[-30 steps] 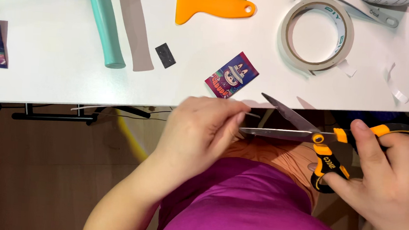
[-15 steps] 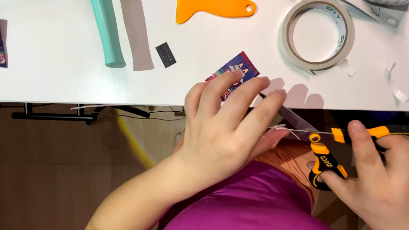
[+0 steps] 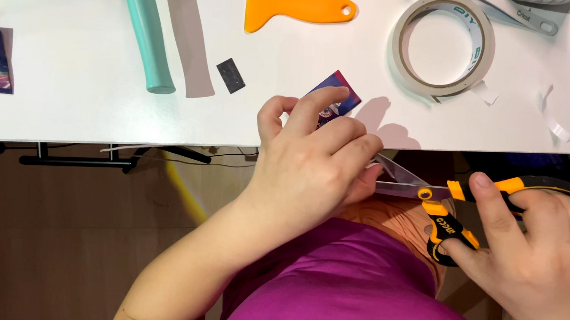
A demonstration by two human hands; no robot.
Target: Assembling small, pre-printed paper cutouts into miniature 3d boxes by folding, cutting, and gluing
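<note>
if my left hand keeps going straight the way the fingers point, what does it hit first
Most likely the small colourful card at the edge of the white table. The left hand points up and slightly right, and its index fingertip already overlaps the card, though whether they touch is unclear. Beyond lies the tape roll.

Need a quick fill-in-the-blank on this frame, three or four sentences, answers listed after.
1. The right hand grips scissors with orange and ____ handles.
2. The left hand has its fingertips at the edge of the ____ table.
3. The orange scraper lies to the ____ of the tape roll in the picture.
4. The teal roll lies beside a flat ____ strip.

Answers: black; white; left; grey
</note>
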